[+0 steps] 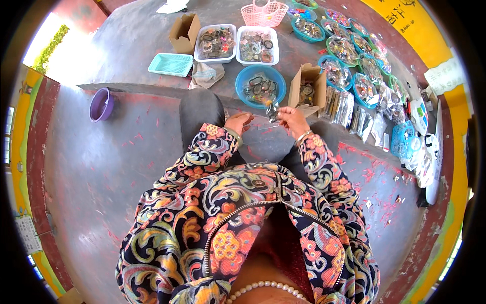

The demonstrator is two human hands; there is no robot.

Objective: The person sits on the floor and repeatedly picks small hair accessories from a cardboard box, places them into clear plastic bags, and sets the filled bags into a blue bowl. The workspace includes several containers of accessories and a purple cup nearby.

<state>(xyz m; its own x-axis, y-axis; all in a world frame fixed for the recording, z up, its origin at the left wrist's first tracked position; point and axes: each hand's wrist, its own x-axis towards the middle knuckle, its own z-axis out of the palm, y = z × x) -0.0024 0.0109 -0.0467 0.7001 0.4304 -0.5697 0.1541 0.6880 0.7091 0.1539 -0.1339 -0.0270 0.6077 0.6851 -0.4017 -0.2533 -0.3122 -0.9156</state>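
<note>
My right hand (293,121) pinches a small dark dangling item with an orange tip (272,110); its kind is too small to tell. It hangs just in front of a round blue basin (243,93) that holds dark, looped hair ties (260,88). My left hand (239,122) is level with the right one, a short way to its left, with the fingers curled together. Whatever may be between those fingertips I cannot make out. Something thin and clear, perhaps plastic film (264,123), shows faintly between the hands. To the right of the basin stands an open cardboard box (315,83) with small packets inside.
Two white tubs (236,45) of small accessories stand behind the basin, beside a turquoise basket (171,65), a cloth (207,75) and a brown box (185,33). Several filled baskets (335,73) and packets (340,105) crowd the right. A purple basin (102,105) is at the left.
</note>
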